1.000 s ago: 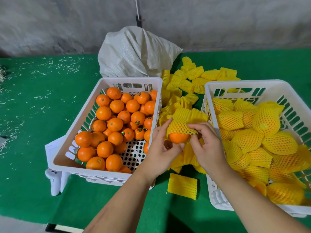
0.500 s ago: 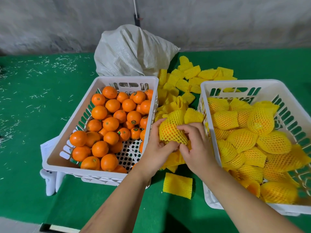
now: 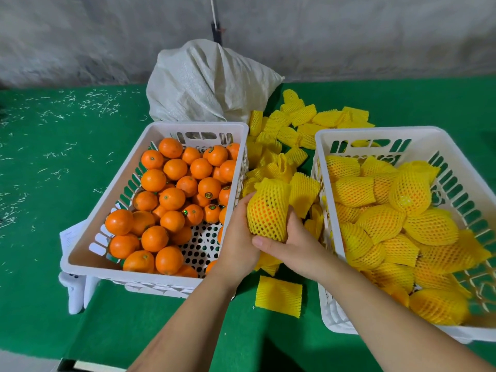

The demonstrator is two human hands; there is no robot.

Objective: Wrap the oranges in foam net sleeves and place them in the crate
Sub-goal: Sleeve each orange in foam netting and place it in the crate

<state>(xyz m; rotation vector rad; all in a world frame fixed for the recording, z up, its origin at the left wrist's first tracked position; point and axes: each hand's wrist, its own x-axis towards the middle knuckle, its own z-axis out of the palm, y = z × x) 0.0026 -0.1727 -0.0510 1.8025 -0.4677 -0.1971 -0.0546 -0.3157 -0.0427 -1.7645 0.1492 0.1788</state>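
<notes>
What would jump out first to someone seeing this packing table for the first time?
Dead centre, the left hand and right hand grip a wrapped orange in its yellow foam net, between two white crates. The left crate holds bare oranges; the right crate is heaped with wrapped ones. Loose foam sleeves trail back between the crates toward a white sack.
</notes>
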